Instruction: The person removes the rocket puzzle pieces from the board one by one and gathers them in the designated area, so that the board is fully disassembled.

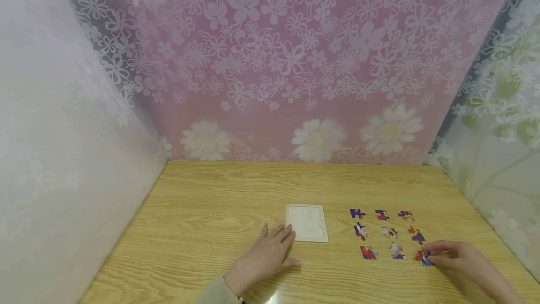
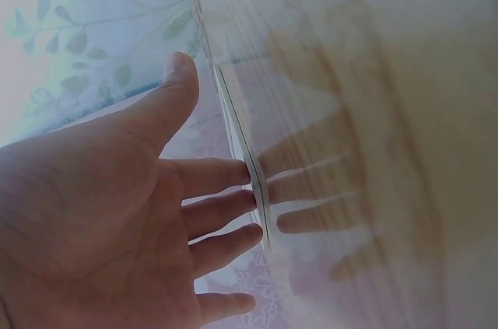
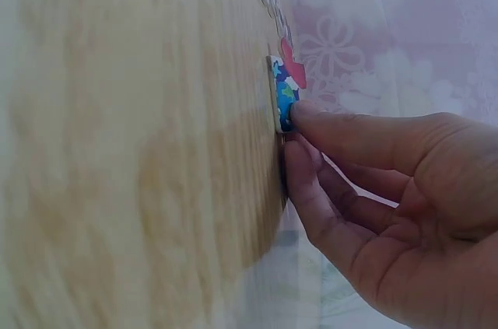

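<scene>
1. Right hand (image 1: 461, 258) is at the near right of the tabletop (image 1: 211, 229), fingers (image 3: 342, 134) pinching the bottom-right puzzle piece (image 1: 423, 258), which lies flat on the wood.
2. The right wrist view shows that piece's blue-and-red print up close (head view just gives a blob).
3. Left hand (image 1: 266, 254) lies flat, fingers (image 2: 222, 208) spread, tips touching the puzzle tray (image 1: 306, 223); the tray holds no pieces.
4. Eight more pieces (image 1: 381, 233) sit in rows right of the tray.

Your left hand (image 1: 266, 254) is bare, with a pale grey-beige sleeve cuff (image 1: 219, 293) showing at the wrist. Your right hand (image 1: 461, 259) is bare too, no rings or watch visible.
</scene>
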{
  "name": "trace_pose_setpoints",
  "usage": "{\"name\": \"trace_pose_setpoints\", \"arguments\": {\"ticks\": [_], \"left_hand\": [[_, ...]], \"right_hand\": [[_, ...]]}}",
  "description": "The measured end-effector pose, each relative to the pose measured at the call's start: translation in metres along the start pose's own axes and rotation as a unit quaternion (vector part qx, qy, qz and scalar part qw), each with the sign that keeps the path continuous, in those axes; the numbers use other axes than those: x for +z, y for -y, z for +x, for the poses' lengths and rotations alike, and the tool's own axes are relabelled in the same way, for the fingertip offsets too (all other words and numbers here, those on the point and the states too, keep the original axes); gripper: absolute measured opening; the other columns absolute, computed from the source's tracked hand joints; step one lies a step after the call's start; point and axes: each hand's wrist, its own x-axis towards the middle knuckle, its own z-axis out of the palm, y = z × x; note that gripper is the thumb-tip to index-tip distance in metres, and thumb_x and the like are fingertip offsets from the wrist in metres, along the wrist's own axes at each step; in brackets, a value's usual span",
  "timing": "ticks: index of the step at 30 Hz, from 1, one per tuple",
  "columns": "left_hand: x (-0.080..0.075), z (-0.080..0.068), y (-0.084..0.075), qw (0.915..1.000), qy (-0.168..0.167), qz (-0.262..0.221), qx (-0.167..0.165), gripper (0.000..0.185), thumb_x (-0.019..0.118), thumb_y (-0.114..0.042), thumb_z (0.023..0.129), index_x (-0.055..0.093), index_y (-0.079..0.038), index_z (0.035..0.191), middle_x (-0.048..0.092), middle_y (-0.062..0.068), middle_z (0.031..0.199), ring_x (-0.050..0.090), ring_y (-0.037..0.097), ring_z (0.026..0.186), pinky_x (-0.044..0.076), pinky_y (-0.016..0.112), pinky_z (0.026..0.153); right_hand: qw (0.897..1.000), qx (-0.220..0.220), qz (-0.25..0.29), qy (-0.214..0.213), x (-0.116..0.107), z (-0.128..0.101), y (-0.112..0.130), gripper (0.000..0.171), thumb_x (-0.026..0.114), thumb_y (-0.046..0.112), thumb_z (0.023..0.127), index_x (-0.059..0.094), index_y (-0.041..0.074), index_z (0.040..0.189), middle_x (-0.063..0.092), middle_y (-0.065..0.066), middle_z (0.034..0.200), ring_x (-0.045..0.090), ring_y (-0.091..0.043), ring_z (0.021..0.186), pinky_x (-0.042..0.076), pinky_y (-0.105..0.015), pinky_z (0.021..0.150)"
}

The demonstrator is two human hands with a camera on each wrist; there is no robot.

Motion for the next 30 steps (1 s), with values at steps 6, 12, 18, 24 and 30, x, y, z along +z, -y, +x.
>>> {"name": "trace_pose_setpoints", "arguments": {"ticks": [6, 12, 18, 24, 30], "left_hand": [[-0.004, -0.001, -0.001, 0.9999, 0.008, -0.008, -0.008, 0.074, 0.039, -0.059, 0.088, 0.038, -0.006, 0.14, 0.032, 0.01, 0.147, 0.029, 0.029, 0.135, 0.025, 0.058, 0.103], [-0.004, -0.001, -0.002, 0.9997, 0.012, -0.015, -0.018, 0.074, 0.039, -0.059, 0.088, 0.038, -0.007, 0.14, 0.031, 0.01, 0.147, 0.029, 0.029, 0.135, 0.024, 0.058, 0.104], [-0.002, 0.0, 0.0, 0.9994, 0.013, -0.026, -0.019, 0.074, 0.039, -0.059, 0.088, 0.038, -0.007, 0.14, 0.031, 0.01, 0.148, 0.028, 0.029, 0.136, 0.022, 0.059, 0.105], [-0.001, 0.003, 0.003, 0.9994, 0.014, -0.025, -0.022, 0.073, 0.037, -0.06, 0.088, 0.04, -0.009, 0.139, 0.033, 0.009, 0.147, 0.028, 0.029, 0.136, 0.02, 0.057, 0.106], [-0.001, 0.007, 0.007, 0.9987, -0.001, -0.046, -0.022, 0.07, 0.035, -0.06, 0.089, 0.042, -0.011, 0.138, 0.034, 0.009, 0.146, 0.024, 0.029, 0.137, 0.018, 0.056, 0.107]], "right_hand": [[1.0, -0.006, -0.019, -0.006, -0.001, 0.002, 0.0, 0.05, 0.064, 0.035, 0.084, 0.06, -0.002, 0.118, 0.063, -0.016, 0.107, 0.062, -0.01, 0.08, 0.052, -0.027, 0.064], [0.999, -0.017, -0.044, -0.006, -0.002, 0.003, 0.002, 0.047, 0.064, 0.034, 0.085, 0.061, -0.001, 0.117, 0.063, -0.017, 0.107, 0.061, -0.006, 0.078, 0.051, -0.025, 0.063], [0.999, -0.015, -0.047, -0.003, -0.002, 0.005, 0.001, 0.046, 0.064, 0.035, 0.084, 0.062, 0.001, 0.116, 0.064, -0.016, 0.106, 0.061, -0.008, 0.079, 0.051, -0.025, 0.063], [0.999, -0.023, -0.038, -0.013, -0.002, 0.002, 0.003, 0.047, 0.061, 0.036, 0.086, 0.06, 0.001, 0.118, 0.064, -0.015, 0.107, 0.062, -0.006, 0.078, 0.052, -0.025, 0.062], [0.993, -0.04, -0.077, -0.085, -0.001, 0.005, 0.022, 0.046, 0.05, 0.041, 0.093, 0.057, 0.005, 0.121, 0.064, -0.014, 0.107, 0.062, -0.006, 0.076, 0.052, -0.028, 0.059]]}}
